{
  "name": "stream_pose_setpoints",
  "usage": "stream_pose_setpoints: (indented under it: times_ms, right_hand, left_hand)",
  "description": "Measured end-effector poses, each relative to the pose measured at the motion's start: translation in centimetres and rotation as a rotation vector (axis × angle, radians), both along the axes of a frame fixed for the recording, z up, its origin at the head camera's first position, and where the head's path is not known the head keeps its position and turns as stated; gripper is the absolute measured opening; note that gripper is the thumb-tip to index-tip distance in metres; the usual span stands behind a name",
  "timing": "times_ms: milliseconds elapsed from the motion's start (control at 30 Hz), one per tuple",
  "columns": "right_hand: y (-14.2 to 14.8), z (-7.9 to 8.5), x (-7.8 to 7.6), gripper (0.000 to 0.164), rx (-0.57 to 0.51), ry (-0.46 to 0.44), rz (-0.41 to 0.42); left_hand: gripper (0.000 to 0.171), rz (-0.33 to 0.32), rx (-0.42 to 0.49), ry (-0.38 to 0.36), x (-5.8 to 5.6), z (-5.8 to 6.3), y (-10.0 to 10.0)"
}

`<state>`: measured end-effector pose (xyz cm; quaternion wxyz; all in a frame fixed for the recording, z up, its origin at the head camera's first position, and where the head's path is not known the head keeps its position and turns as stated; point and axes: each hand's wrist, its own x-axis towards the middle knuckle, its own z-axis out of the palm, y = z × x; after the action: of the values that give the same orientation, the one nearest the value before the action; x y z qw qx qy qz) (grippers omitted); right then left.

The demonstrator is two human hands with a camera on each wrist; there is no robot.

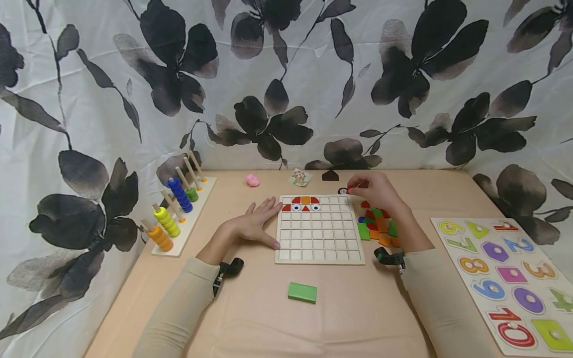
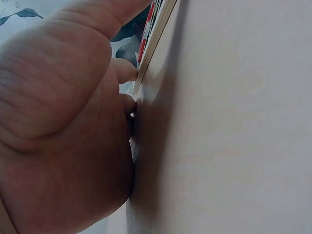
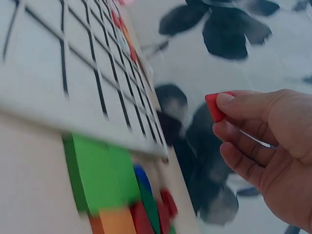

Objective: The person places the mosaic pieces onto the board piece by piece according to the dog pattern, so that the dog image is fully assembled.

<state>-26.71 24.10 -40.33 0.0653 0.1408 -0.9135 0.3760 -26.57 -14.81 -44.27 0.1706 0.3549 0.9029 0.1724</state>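
A white gridded board (image 1: 320, 243) lies on the table. Across its upper left squares sit red curved pieces, an orange square (image 1: 306, 200), a red triangle (image 1: 306, 209) and two eye pieces (image 1: 296, 208). My left hand (image 1: 256, 223) rests spread beside the board, its thumb and fingertips at the left edge. Thumb and fingers of my right hand (image 1: 378, 191) pinch a small red piece (image 3: 213, 107) above the board's far right corner; its full shape is partly covered. Another eye piece (image 1: 342, 191) lies by those fingertips. Below that hand is a pile of coloured pieces (image 1: 377, 226).
On the left stands a peg stacker (image 1: 183, 233) with coloured rings. A number puzzle board (image 1: 515, 293) lies at the right. In front is a green block (image 1: 302, 293). Toward the back are a pink object (image 1: 252, 180), a patterned card (image 1: 300, 177) and a dark piece (image 1: 330, 175).
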Motion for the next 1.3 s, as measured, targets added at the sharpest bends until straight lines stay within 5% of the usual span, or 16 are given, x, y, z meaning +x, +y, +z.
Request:
stream_pose_setpoints:
  times_ms: [433, 1000, 1300]
  right_hand:
    - [-6.3, -0.8, -0.5, 0.013, 0.067, -0.124, 0.19]
    - [-8.2, -1.7, 0.4, 0.012, 0.248, -0.146, 0.154]
    - [-7.6, -0.7, 2.9, 0.022, 0.251, -0.126, 0.119]
  left_hand:
    - [0.126, -0.027, -0.002, 0.0, 0.2, -0.2, -0.7]
    - [0.125, -0.052, 0.004, 0.001, 0.6, 0.0, -1.5]
    - [0.125, -0.067, 0.003, -0.002, 0.9, -0.1, -1.9]
